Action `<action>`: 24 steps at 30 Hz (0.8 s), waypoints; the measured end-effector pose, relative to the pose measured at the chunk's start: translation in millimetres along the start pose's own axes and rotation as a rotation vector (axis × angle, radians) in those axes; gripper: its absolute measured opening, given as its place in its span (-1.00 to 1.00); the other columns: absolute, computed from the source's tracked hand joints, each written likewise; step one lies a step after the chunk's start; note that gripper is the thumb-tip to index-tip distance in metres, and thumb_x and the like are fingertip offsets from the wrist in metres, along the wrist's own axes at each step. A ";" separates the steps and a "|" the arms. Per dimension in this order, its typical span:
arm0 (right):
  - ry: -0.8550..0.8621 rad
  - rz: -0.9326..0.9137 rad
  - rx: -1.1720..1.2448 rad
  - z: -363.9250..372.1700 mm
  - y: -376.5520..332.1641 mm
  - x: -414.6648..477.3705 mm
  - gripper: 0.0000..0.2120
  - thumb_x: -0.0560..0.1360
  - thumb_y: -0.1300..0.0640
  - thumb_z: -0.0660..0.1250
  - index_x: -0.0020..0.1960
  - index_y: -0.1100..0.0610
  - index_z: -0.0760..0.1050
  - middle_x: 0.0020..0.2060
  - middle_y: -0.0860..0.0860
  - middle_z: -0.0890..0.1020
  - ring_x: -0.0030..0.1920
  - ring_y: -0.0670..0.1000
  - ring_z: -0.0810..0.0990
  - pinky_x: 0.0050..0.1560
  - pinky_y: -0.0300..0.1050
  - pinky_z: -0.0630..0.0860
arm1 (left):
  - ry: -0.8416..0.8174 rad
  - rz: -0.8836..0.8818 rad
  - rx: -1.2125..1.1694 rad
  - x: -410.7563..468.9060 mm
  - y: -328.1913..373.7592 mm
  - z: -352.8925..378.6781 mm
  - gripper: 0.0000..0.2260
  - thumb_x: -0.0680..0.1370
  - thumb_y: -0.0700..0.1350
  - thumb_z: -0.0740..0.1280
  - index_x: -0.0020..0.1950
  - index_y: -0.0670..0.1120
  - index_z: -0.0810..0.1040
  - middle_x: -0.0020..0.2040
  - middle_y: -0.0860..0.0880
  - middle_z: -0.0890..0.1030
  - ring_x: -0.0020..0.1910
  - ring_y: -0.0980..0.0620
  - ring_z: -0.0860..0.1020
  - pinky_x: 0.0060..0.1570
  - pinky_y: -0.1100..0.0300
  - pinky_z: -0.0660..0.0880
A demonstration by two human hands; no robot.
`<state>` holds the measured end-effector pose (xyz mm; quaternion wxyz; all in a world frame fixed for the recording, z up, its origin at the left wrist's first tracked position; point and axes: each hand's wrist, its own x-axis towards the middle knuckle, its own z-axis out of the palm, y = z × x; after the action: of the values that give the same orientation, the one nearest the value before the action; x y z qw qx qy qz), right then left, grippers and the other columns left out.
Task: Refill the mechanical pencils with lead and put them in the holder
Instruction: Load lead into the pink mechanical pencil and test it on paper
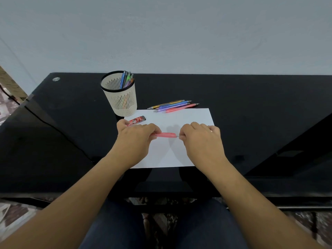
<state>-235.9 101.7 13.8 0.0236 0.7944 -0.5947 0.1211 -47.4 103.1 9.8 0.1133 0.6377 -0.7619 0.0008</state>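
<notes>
Two hands, left hand (pixel 133 136) and right hand (pixel 201 138), pinch a slim translucent pink pencil (pixel 166 135).

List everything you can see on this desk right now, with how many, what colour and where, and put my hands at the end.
desk: one, black and glossy, against a pale wall
sheet of paper: one, white, middle of the desk under the hands
holder: one, cream with a black rim and slotted sides, at the paper's far left corner
pencils in the holder: several, blue, green, purple, orange; exact count unclear
loose pencils: about four, yellow, blue, purple, pink, lying at the paper's far edge
lead case: one, red with a dark cap, in front of the holder
pink pencil: one, held level above the paper
left hand: grips one end of the pink pencil
right hand: pinches at its other end
</notes>
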 end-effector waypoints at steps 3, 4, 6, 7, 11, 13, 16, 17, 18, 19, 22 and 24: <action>-0.003 -0.015 0.024 -2.1 -0.6 1.8 -0.89 0.60 0.12 0.21 0.08 0.00 0.49 -0.06 -0.08 0.55 -0.08 -0.02 0.51 0.18 -0.06 0.25 | -0.006 -0.003 -0.008 2.3 -1.6 0.8 -0.84 0.63 0.00 0.19 0.17 0.20 0.48 -0.08 0.18 0.60 -0.05 0.14 0.51 0.23 0.04 0.00; -0.009 -0.016 0.028 -2.5 -0.2 1.9 -0.88 0.60 0.11 0.20 0.08 -0.01 0.49 -0.05 -0.08 0.55 -0.07 -0.02 0.51 0.18 -0.06 0.24 | -0.011 -0.005 -0.015 2.5 -2.6 1.1 -0.84 0.63 0.00 0.20 0.16 0.20 0.48 -0.08 0.18 0.60 -0.04 0.14 0.51 0.23 0.04 0.01; -0.031 -0.026 0.017 -3.4 0.3 1.4 -0.88 0.60 0.11 0.19 0.09 -0.02 0.47 -0.05 -0.09 0.53 -0.06 -0.02 0.50 0.19 -0.06 0.23 | -0.008 -0.003 -0.014 2.2 -3.5 1.3 -0.85 0.61 -0.01 0.23 0.15 0.20 0.48 -0.07 0.18 0.60 -0.02 0.13 0.51 0.22 0.03 0.00; -0.030 -0.034 0.012 -3.5 0.3 0.8 -0.88 0.60 0.13 0.20 0.08 -0.02 0.47 -0.07 -0.08 0.53 -0.07 -0.01 0.50 0.19 -0.05 0.23 | 0.004 0.001 -0.006 1.7 -3.6 1.5 -0.85 0.61 -0.01 0.25 0.14 0.20 0.47 -0.06 0.17 0.60 -0.02 0.13 0.52 0.21 0.04 0.00; -0.023 -0.040 0.013 -5.9 1.1 1.2 -0.88 0.59 0.14 0.21 0.06 -0.02 0.48 -0.09 -0.08 0.53 -0.10 -0.02 0.48 0.19 -0.04 0.24 | 0.043 -0.014 -0.009 0.5 -1.9 0.3 -0.85 0.58 -0.05 0.30 0.11 0.18 0.48 -0.06 0.16 0.61 -0.01 0.10 0.53 0.22 0.02 -0.01; -0.039 -0.034 0.017 -5.8 1.9 1.6 -0.88 0.60 0.12 0.19 0.08 -0.04 0.46 -0.07 -0.09 0.52 -0.11 -0.04 0.45 0.19 -0.06 0.22 | 0.046 -0.018 -0.011 0.5 -0.7 -1.0 -0.85 0.58 -0.06 0.32 0.10 0.17 0.48 -0.06 0.16 0.61 0.00 0.10 0.53 0.23 0.02 -0.01; -0.018 -0.029 0.039 -5.9 0.3 0.6 -0.89 0.59 0.11 0.22 0.07 -0.02 0.50 -0.08 -0.08 0.54 -0.13 -0.03 0.45 0.18 -0.05 0.24 | 0.029 -0.027 -0.008 0.8 0.5 -3.2 -0.85 0.58 -0.04 0.31 0.11 0.18 0.47 -0.04 0.16 0.60 0.01 0.10 0.52 0.23 0.03 0.00; -0.020 -0.023 0.041 -5.8 -0.6 0.1 -0.88 0.59 0.10 0.22 0.07 -0.02 0.50 -0.08 -0.08 0.55 -0.12 -0.03 0.46 0.18 -0.05 0.24 | 0.024 -0.030 -0.012 0.8 0.6 -3.6 -0.85 0.58 -0.03 0.31 0.11 0.18 0.46 -0.03 0.17 0.60 0.02 0.11 0.52 0.22 0.04 0.00; -0.023 -0.016 0.035 -5.3 -1.2 -0.3 -0.88 0.59 0.09 0.21 0.07 -0.02 0.50 -0.07 -0.09 0.55 -0.10 -0.03 0.48 0.19 -0.06 0.23 | 0.024 -0.031 -0.019 0.8 0.7 -4.2 -0.85 0.58 -0.02 0.31 0.12 0.18 0.47 -0.03 0.17 0.61 0.02 0.12 0.52 0.22 0.04 0.00; -0.020 -0.008 0.028 -4.9 -1.4 -0.6 -0.88 0.59 0.07 0.20 0.07 -0.02 0.49 -0.07 -0.10 0.55 -0.09 -0.04 0.49 0.19 -0.07 0.23 | 0.025 -0.031 -0.026 0.4 0.7 -4.5 -0.85 0.58 -0.02 0.31 0.12 0.18 0.47 -0.02 0.18 0.61 0.01 0.12 0.52 0.22 0.04 0.01; 0.000 0.023 0.022 -4.0 -0.7 -0.8 -0.88 0.58 0.05 0.18 0.05 -0.01 0.48 -0.08 -0.10 0.55 -0.09 -0.04 0.50 0.18 -0.07 0.24 | 0.021 -0.031 -0.039 -1.9 -0.9 -4.5 -0.85 0.59 -0.02 0.29 0.13 0.17 0.47 -0.02 0.18 0.61 -0.01 0.12 0.53 0.22 0.05 0.01; -0.003 0.033 0.021 -4.0 0.1 -0.9 -0.88 0.59 0.05 0.17 0.05 -0.01 0.47 -0.08 -0.11 0.55 -0.10 -0.05 0.48 0.18 -0.07 0.24 | 0.023 -0.041 -0.035 -2.1 -2.7 -5.1 -0.85 0.59 -0.03 0.29 0.13 0.17 0.47 0.00 0.19 0.60 0.00 0.12 0.53 0.23 0.05 0.02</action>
<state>-237.0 103.3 17.5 0.0122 0.7848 -0.6066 0.1264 -43.5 105.4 14.0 0.1332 0.6509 -0.7474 -0.0075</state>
